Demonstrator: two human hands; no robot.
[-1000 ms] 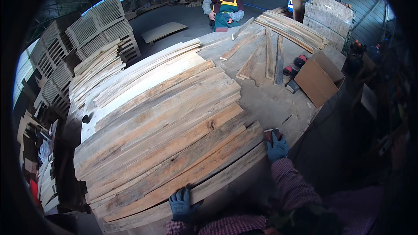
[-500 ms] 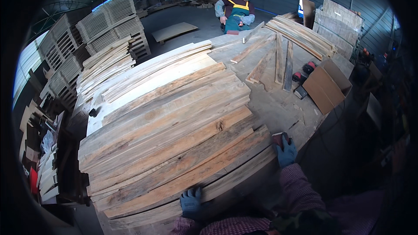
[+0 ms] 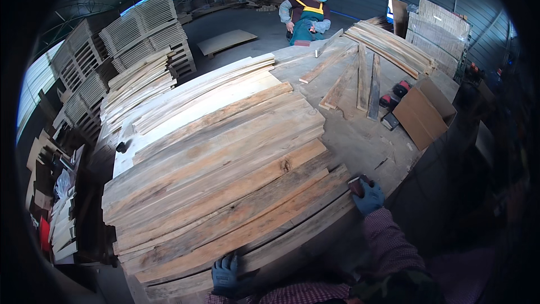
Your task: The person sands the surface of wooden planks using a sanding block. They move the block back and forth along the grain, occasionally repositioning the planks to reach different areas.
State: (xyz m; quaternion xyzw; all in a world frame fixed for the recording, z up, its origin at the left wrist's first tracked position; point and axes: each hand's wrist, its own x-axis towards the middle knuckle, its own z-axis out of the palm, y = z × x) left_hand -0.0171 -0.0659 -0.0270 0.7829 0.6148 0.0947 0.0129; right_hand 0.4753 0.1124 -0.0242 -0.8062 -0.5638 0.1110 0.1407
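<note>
Blue-gloved right hand (image 3: 369,197), grip closed around reddish block (image 3: 355,184), at end of front board (image 3: 270,249); left hand (image 3: 225,273), grip wide, atop board.

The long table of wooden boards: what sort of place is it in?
Probably a woodworking workshop: long, flat, brown wooden boards cover much of the broad grey worktable, and tall, slatted, greyish stacks stand beyond it on the left.
</note>
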